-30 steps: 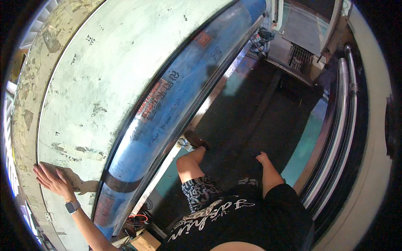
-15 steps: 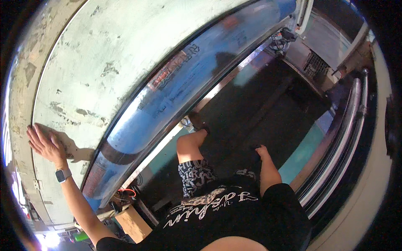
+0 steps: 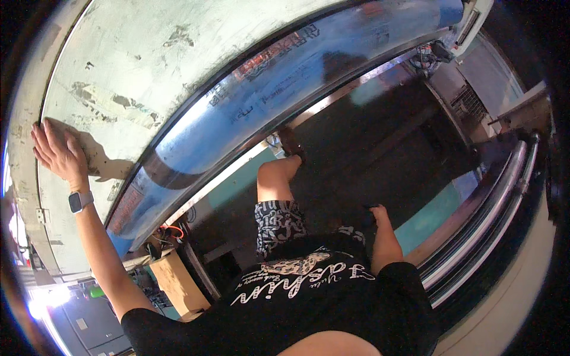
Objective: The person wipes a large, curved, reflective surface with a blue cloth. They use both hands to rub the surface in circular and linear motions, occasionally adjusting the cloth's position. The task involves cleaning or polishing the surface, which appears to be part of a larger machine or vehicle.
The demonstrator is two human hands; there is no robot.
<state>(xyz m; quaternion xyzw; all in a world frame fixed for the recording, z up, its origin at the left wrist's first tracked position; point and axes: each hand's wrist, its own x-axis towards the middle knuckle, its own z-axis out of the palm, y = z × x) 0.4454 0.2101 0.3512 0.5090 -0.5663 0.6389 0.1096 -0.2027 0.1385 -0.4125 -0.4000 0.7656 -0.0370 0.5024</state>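
Observation:
My left hand [image 3: 60, 155] lies flat on a worn, pale panel [image 3: 142, 65] at the upper left, with its fingers stretched and close to the panel's left edge seam. A watch [image 3: 81, 201] is on that wrist. Beside the panel runs a long, shiny blue roller [image 3: 196, 133] with smudged dark and red markings. My right hand [image 3: 379, 215] hangs low at the right of my body over the dark floor. Its fingers look curled, and a small dark thing seems to stick out of them. What it is cannot be made out.
Metal rails [image 3: 481, 237] run along the right side. A grey box-like unit [image 3: 484, 71] stands at the far right, near cables [image 3: 424, 59]. A cardboard-coloured box [image 3: 178, 282] sits at the lower left, close to an orange cable [image 3: 176, 230]. Dark flooring [image 3: 368, 142] lies between.
The view has shifted, so the panel and my left hand sit higher in the picture. The left hand stays flat on the panel. My right hand remains low at my side.

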